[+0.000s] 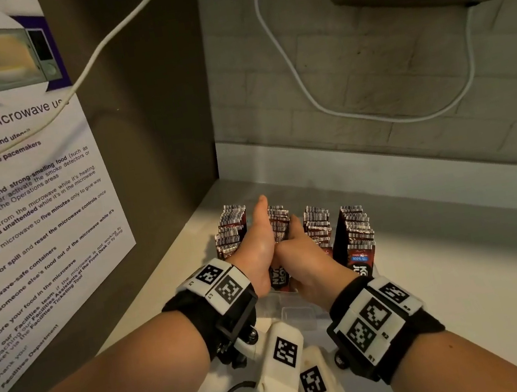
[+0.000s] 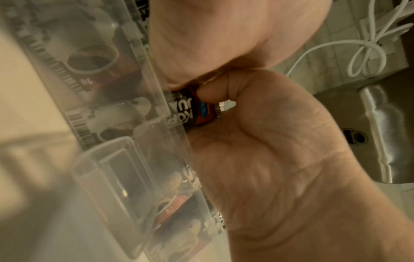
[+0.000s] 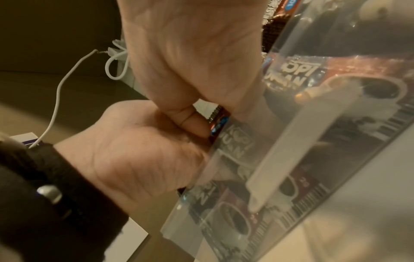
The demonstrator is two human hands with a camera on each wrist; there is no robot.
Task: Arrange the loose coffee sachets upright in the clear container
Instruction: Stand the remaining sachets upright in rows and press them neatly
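1. Surface: a pale countertop (image 1: 467,281) runs under both hands and meets a low upstand beyond the fingertips.
2. Room: a grey tiled wall (image 1: 367,77) stands beyond the hands. A dark panel (image 1: 151,128) rises outboard of the left hand and carries one printed microwave notice (image 1: 24,199).
3. Cables: white cable (image 1: 290,65) hangs in loops on the wall above the hands; the head view does not show whether it is one run or two.
4. Container: one clear container (image 1: 297,313) sits on the countertop directly under and ahead of both hands; its transparent wall (image 2: 143,109) lies against the heels of the hands.
5. Sachets: four upright rows of coffee sachets (image 1: 356,231) stand in the container. One row is outboard of the left hand, one is between the two hands, and two are outboard of the right hand.
6. Left hand (image 1: 258,246): fingers extended, pressed flat against the side of the middle row (image 1: 279,223).
7. Right hand (image 1: 307,256): fingers curled onto the opposite side of the same row, thumb touching the left hand. The two hands squeeze that row between them.
8. Wrist units: one marker-tagged band on each wrist, two in total.
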